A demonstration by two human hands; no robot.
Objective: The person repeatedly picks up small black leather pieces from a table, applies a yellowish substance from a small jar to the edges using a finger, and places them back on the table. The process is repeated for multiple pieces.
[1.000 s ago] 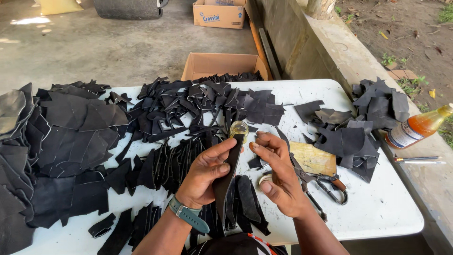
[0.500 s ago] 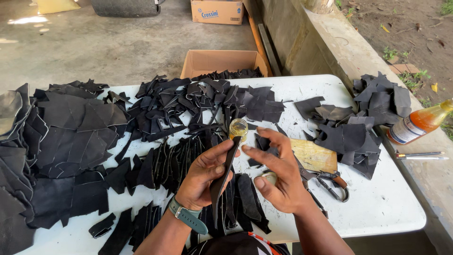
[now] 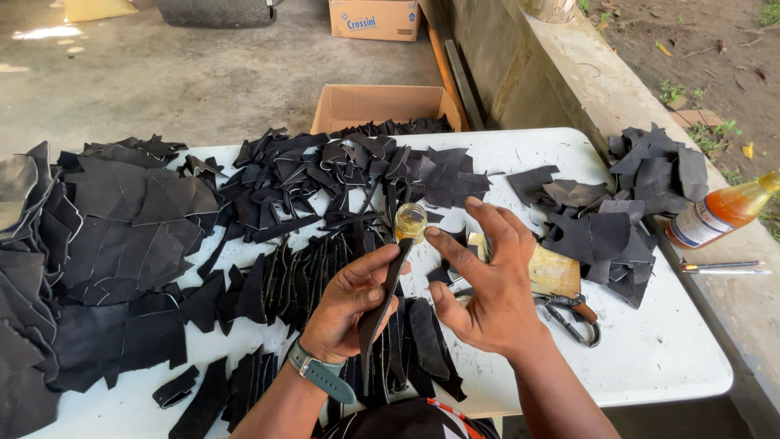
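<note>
Left hand (image 3: 348,301): fingers clamped on a long black leather strip (image 3: 382,305), held upright over the near edge of the table; grey-green watch (image 3: 322,375) on the wrist.
Right hand (image 3: 486,280): fingers spread apart, gripping nothing, index tip just beside the top of the strip.
Glass jar (image 3: 410,221): small, round, open, amber liquid inside; standing on the table just behind both hands.
Bottle (image 3: 719,213): amber, clear plastic, white label with dark print; lying tilted at the right edge, on the concrete ledge.
Open carton (image 3: 382,106): brown cardboard, beyond the far edge, black pieces inside.
Shut carton (image 3: 374,18): brown, with blue print on its side, on the floor farther off.
Scissors (image 3: 573,313): dark handles, right of the right hand, beside a tan block (image 3: 552,272).
Pens (image 3: 725,267): two, thin, at the right edge below the bottle.
Leather pieces (image 3: 130,236): black, heaped across the left and far parts; smaller heap at the far right corner.
Table (image 3: 674,358): white plastic, scuffed.
Room: grey concrete floor (image 3: 162,73), low wall on the right, bare soil beyond.
</note>
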